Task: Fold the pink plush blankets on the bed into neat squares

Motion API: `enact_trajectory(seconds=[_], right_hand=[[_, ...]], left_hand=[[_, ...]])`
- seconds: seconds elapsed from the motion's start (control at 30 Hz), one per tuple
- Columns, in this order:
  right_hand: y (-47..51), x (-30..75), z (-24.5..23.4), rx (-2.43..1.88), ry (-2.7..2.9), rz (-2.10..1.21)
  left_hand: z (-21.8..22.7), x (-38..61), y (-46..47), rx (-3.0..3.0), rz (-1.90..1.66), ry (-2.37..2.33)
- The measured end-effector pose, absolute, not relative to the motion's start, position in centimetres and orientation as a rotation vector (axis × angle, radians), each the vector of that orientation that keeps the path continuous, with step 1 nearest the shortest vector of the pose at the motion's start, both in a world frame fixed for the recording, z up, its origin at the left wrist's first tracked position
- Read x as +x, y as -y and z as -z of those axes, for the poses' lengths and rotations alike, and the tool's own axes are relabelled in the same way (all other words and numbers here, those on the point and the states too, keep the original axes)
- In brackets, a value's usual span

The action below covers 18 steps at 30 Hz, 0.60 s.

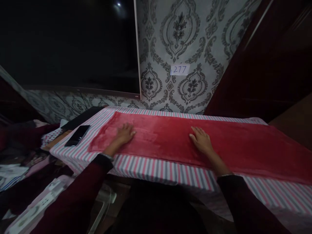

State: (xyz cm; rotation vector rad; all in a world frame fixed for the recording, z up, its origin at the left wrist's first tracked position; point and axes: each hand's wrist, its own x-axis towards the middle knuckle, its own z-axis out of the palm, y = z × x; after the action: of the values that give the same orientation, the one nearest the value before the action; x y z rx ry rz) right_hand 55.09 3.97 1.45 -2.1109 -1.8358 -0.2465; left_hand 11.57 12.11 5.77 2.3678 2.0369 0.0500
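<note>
A long red cloth (pixel 168 139) with a soft, plush-looking surface lies spread out, its right end running to the edge of the view. Beneath it is a striped tablecloth (pixel 156 169) in pink, grey and white. My left hand (pixel 124 134) rests flat on the cloth near its left end, fingers extended. Farther right, my right hand (pixel 201 139) lies on the same cloth with its fingers stretched out. Neither hand grips anything. Faint lighter patches show on the cloth beside my left hand.
A black smartphone (pixel 78 136) lies on the table's left end. Behind are a large dark screen (pixel 73 45) and patterned wallpaper bearing a paper label (pixel 179 69) reading 277. At lower left are piled clothes (pixel 14 174) and a white power strip (pixel 36 208).
</note>
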Motion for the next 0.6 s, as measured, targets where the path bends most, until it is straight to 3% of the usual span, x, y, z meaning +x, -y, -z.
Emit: enact_trajectory(seconds=[0.27,0.6], right_hand=[[-4.8,52.1,1.7,-2.182,1.96,0.308],[-5.1,52.8,3.0,-2.161,1.998,0.367]], left_hand=[[-3.9,21.2,-14.6,2.565,-0.085,-1.604],[-4.3,9.0,-18.7,2.322,0.012,-2.042]])
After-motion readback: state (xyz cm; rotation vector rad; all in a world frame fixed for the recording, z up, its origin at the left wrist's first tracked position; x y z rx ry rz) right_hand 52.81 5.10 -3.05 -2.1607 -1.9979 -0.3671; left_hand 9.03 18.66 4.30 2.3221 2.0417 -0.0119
